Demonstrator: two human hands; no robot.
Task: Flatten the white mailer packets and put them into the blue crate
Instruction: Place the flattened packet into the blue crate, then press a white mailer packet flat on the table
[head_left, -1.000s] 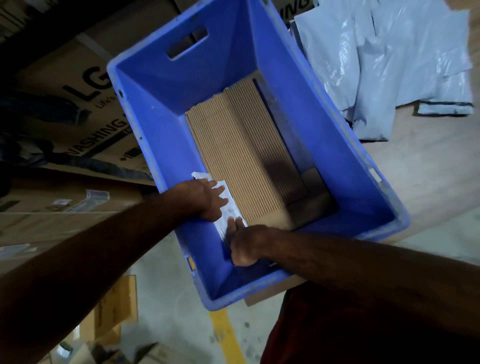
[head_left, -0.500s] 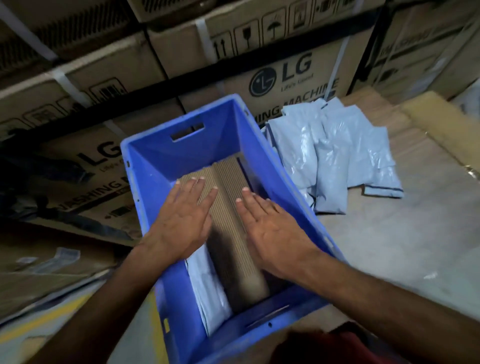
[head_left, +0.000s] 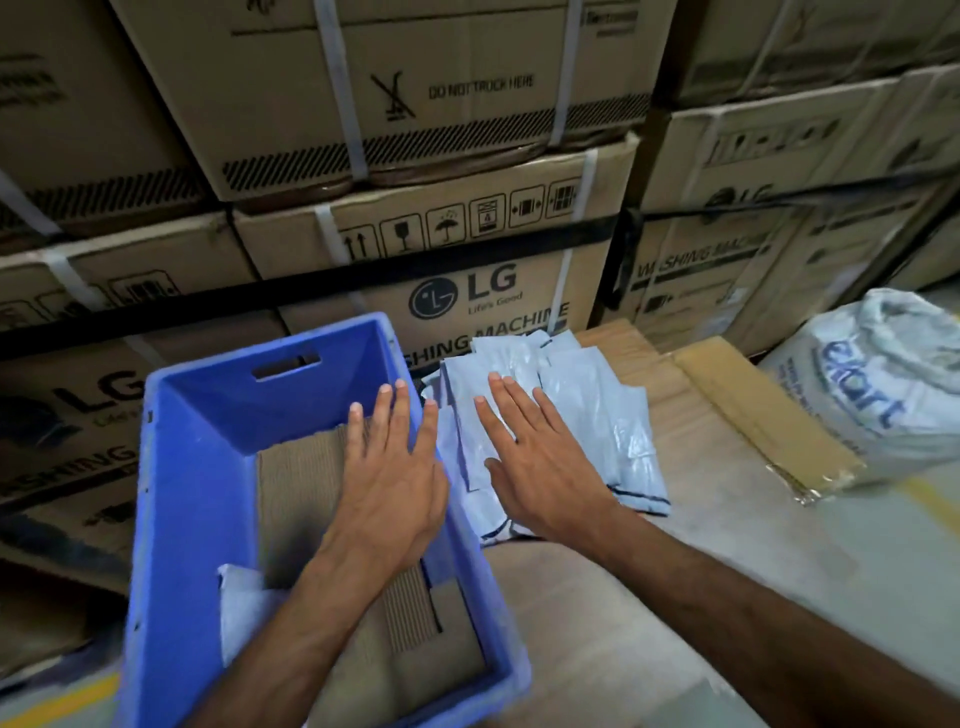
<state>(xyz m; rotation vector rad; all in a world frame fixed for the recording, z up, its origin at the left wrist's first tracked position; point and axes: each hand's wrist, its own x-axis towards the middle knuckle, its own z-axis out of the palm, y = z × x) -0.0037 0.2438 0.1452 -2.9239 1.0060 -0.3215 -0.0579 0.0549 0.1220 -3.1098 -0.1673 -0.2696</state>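
With one flattened white plastic mailer packet (head_left: 244, 608) already at the 7 o'clock corner of the deep blue plastic crate (head_left: 192, 467), both hands empty, fingers spread: left hand (head_left: 392, 483) over crate, right hand (head_left: 540, 467) over the loose white packet pile (head_left: 608, 415) at 1 o'clock. Best: take top packet only, press air out flat.

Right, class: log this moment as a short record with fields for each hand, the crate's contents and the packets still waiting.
left hand: open, fingers straight, over the blue crate
right hand: open, fingers straight, over the pile of white mailer packets
crate contents: corrugated cardboard liner; one packet at the near left
pile location: on the table right of the crate
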